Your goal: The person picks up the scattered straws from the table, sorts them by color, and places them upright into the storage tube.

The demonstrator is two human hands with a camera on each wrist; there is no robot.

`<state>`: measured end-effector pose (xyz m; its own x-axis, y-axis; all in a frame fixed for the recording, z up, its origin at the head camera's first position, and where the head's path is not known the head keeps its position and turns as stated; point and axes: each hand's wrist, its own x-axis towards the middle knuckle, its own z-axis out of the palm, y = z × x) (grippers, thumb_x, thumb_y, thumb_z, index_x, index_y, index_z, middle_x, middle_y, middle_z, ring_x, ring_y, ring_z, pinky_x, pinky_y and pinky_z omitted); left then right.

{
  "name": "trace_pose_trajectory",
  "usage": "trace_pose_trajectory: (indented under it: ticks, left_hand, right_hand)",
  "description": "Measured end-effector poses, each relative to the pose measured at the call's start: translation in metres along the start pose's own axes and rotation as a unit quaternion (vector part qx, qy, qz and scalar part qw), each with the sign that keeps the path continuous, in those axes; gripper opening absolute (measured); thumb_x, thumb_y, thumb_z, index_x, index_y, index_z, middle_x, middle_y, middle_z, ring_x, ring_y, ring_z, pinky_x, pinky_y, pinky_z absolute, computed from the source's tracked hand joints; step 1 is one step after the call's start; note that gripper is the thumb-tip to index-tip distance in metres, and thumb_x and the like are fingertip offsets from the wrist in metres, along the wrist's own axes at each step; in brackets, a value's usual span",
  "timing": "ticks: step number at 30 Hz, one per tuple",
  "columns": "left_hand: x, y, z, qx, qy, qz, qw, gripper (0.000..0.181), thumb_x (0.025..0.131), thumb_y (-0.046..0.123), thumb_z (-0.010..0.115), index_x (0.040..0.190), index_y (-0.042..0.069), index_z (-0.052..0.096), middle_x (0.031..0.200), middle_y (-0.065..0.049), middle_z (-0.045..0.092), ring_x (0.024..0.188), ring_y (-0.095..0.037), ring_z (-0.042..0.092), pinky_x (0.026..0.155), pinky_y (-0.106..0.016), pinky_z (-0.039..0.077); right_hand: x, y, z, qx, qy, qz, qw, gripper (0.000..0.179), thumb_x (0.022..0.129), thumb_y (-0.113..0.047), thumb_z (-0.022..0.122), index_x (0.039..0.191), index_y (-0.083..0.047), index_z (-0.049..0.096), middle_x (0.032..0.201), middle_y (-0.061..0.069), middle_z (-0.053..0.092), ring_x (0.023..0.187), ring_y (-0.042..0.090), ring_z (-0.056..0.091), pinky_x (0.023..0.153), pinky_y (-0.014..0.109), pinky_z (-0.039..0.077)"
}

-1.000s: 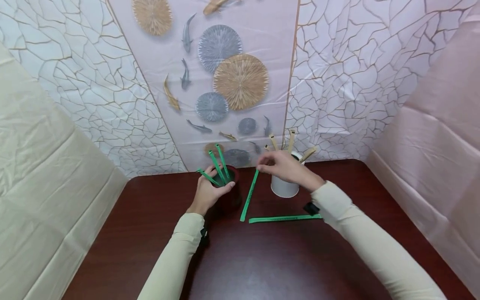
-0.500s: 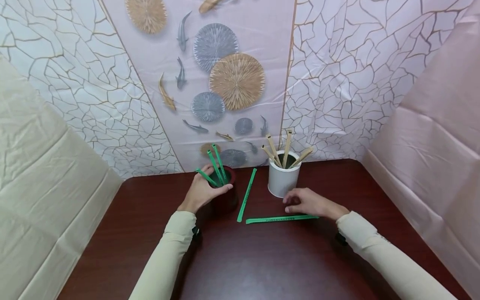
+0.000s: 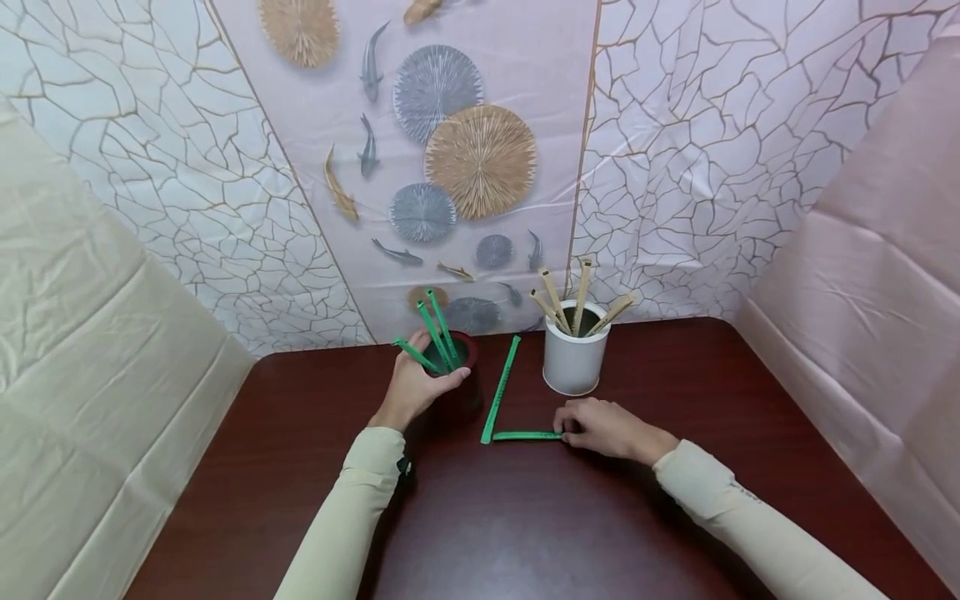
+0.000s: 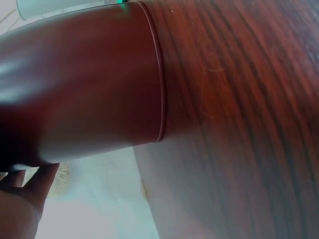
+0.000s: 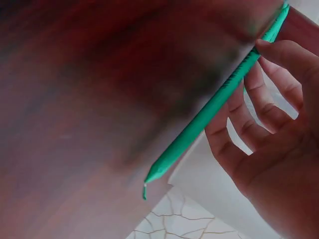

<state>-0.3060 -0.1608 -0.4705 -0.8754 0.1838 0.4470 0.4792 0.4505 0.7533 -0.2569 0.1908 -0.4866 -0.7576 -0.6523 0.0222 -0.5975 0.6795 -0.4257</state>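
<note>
My left hand (image 3: 408, 387) grips a dark red cup (image 3: 459, 402), thumb over the near rim and fingers round its far left side. Several slim green sticks (image 3: 438, 333) with flattened ends stand leaning in that cup. With thumb and fingertips, my right hand (image 3: 611, 429) pinches another green stick (image 5: 209, 112) with black lettering, low over the table. In the head view its right part is hidden beneath the hand. One more green stick (image 3: 501, 392) lies slanted on the table between the two cups, its near end close to the pinched one's left end.
A white cup (image 3: 572, 367) with several beige sticks (image 3: 582, 296) stands at the back right, behind my right hand. The dark wood table (image 3: 480, 525) ends at a patterned cloth backdrop (image 3: 660, 233), with plain cloth walls at both sides.
My right hand has left the upper end of the slanted green stick, come down toward me, and taken hold of the other green stick. The left hand stays on the cup.
</note>
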Motion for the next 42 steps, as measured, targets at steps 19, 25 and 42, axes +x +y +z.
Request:
trace_pose_trajectory:
  ticks: [19, 25, 42]
  left_hand:
    - [-0.003, -0.004, 0.0, -0.016, -0.002, 0.0, 0.9999, 0.06, 0.083, 0.042, 0.09, 0.135, 0.022, 0.067, 0.135, 0.0, 0.06, 0.124, -0.022, 0.058, 0.102, -0.05, 0.053]
    - [-0.002, -0.002, 0.001, -0.011, 0.0, -0.002, 0.9999, 0.068, 0.083, 0.045, 0.089, 0.141, 0.019, 0.065, 0.142, -0.001, 0.059, 0.131, -0.024, 0.056, 0.107, -0.054, 0.049]
    - [0.001, -0.003, -0.001, -0.012, -0.004, 0.031, 0.9995, 0.06, 0.085, 0.043, 0.088, 0.14, 0.036, 0.064, 0.136, 0.005, 0.06, 0.122, -0.019, 0.059, 0.102, -0.051, 0.052]
  right_hand:
    - [0.036, -0.094, -0.101, 0.169, 0.214, -0.061, 0.9602, 0.024, 0.105, -0.01, 0.067, 0.128, -0.003, 0.069, 0.108, 0.006, 0.07, 0.098, 0.019, 0.066, 0.083, 0.041, 0.057]
    - [0.059, -0.129, -0.119, 0.242, 0.257, -0.102, 0.9301, 0.022, 0.104, -0.009, 0.067, 0.126, -0.004, 0.066, 0.114, 0.01, 0.07, 0.102, 0.025, 0.07, 0.09, 0.047, 0.058]
    - [0.131, -0.114, -0.071, 0.143, 0.083, -0.138, 0.9765, 0.018, 0.103, -0.01, 0.07, 0.12, -0.007, 0.074, 0.113, 0.005, 0.076, 0.105, 0.016, 0.072, 0.091, 0.039, 0.058]
